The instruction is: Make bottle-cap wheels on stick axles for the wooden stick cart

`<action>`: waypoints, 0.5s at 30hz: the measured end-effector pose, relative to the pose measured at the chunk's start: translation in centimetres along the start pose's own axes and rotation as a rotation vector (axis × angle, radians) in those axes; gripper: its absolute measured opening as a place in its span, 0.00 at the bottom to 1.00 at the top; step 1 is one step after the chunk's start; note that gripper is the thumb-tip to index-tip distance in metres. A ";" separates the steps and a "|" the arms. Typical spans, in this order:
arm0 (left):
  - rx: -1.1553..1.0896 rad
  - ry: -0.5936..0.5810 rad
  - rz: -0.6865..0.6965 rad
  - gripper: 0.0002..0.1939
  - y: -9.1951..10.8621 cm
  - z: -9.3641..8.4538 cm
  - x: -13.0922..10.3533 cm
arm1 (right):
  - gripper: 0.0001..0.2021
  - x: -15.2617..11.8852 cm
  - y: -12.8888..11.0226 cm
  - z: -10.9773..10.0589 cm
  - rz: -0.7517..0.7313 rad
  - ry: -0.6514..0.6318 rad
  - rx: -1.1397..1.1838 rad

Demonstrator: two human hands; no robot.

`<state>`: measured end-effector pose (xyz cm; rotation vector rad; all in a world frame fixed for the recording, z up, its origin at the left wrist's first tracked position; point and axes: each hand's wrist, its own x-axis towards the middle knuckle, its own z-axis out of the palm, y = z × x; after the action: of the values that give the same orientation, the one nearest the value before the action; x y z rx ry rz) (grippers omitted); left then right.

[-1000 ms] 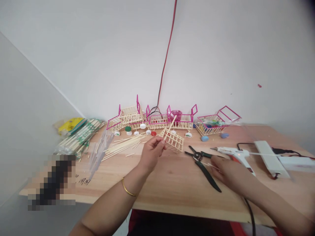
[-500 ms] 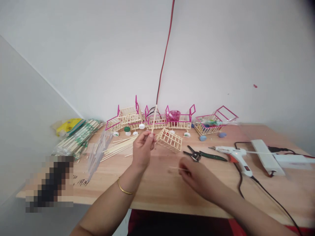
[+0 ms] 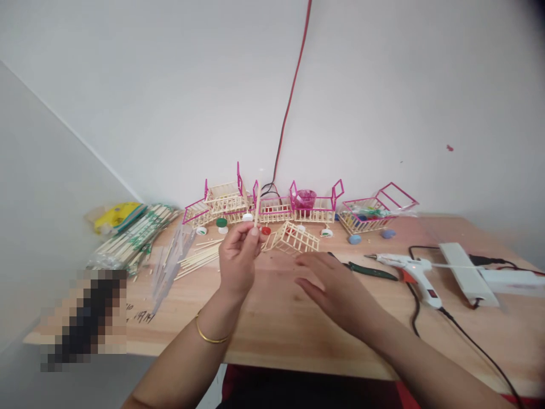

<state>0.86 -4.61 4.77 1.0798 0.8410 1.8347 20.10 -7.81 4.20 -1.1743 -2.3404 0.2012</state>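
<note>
My left hand (image 3: 239, 255) pinches the lower end of a pale wooden stick (image 3: 258, 199), which stands upright above the fingers. My right hand (image 3: 330, 287) is held over the table with fingers stretched and thumb apart; nothing shows in it. Just beyond the hands lies a small tilted frame of glued wooden sticks (image 3: 298, 237). Pliers with dark green handles (image 3: 372, 271) lie past my right hand, which hides their jaws. Loose wooden sticks (image 3: 200, 260) are spread to the left of my left hand.
Small stick carts with purple rims (image 3: 315, 210) and bottle-cap wheels line the wall. At right are a white glue gun (image 3: 419, 275) with its cable and a white power strip (image 3: 466, 272). Packaged sticks (image 3: 136, 233) and clear plastic sleeves (image 3: 170, 264) lie at left on the wooden table (image 3: 272, 329).
My right hand has opened from a closed grip; the thin piece in it no longer shows. My left hand has shifted slightly left, and the stick now stands more upright.
</note>
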 end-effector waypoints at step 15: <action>0.219 -0.255 -0.140 0.10 -2.3 1.4 -2.6 | 0.26 -6.8 9.0 0.3 0.492 -0.139 -0.412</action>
<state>3.58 -5.79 2.51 1.3253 0.9533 1.4761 29.68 -7.56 -1.70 -1.9901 -2.2277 -0.0399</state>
